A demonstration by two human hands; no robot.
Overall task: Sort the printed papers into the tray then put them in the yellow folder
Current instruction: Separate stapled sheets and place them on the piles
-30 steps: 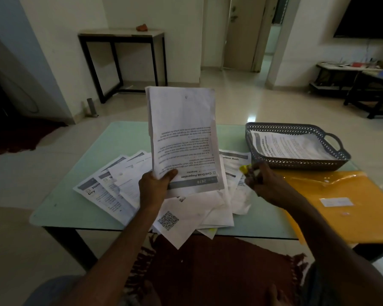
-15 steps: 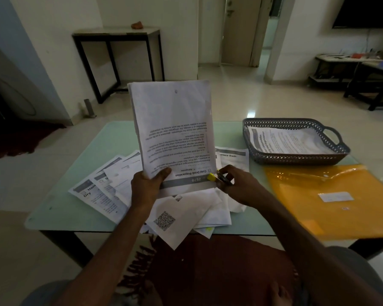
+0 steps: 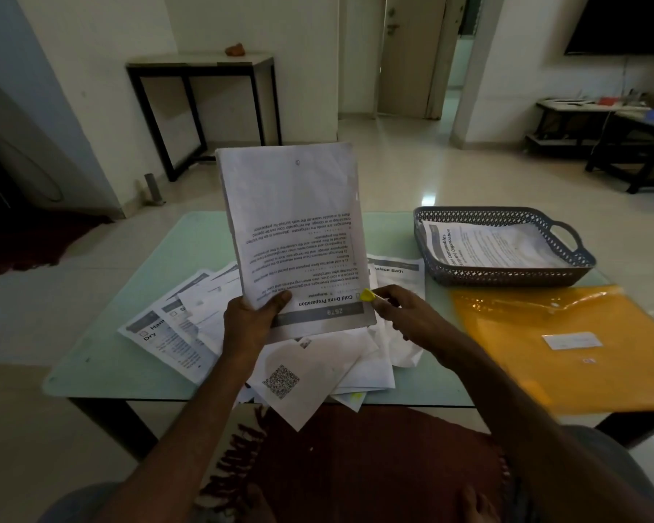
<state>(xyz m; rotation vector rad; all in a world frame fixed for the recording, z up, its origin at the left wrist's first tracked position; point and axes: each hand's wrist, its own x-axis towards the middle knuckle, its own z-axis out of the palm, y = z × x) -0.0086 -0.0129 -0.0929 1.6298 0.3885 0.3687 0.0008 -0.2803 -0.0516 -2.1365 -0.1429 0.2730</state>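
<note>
My left hand (image 3: pixel 252 320) grips the bottom edge of a stack of printed papers (image 3: pixel 293 220), held upright and upside down above the table. My right hand (image 3: pixel 404 315) pinches a small yellow object (image 3: pixel 367 295) against the stack's lower right corner. Loose printed sheets (image 3: pixel 189 315) lie fanned on the green glass table (image 3: pixel 102 360) beneath both hands. A grey perforated tray (image 3: pixel 506 275) at the right back holds printed papers (image 3: pixel 484 247). The yellow folder (image 3: pixel 567 349) lies flat in front of the tray.
A dark red rug (image 3: pixel 355 466) lies under the table's near edge. A black-framed side table (image 3: pixel 201 69) stands against the far wall, and low dark furniture (image 3: pixel 620 145) stands at the right. Tiled floor surrounds the table.
My right hand moved left from near the folder to the stack's lower right corner with the yellow object. The stack stayed upright in my left hand.
</note>
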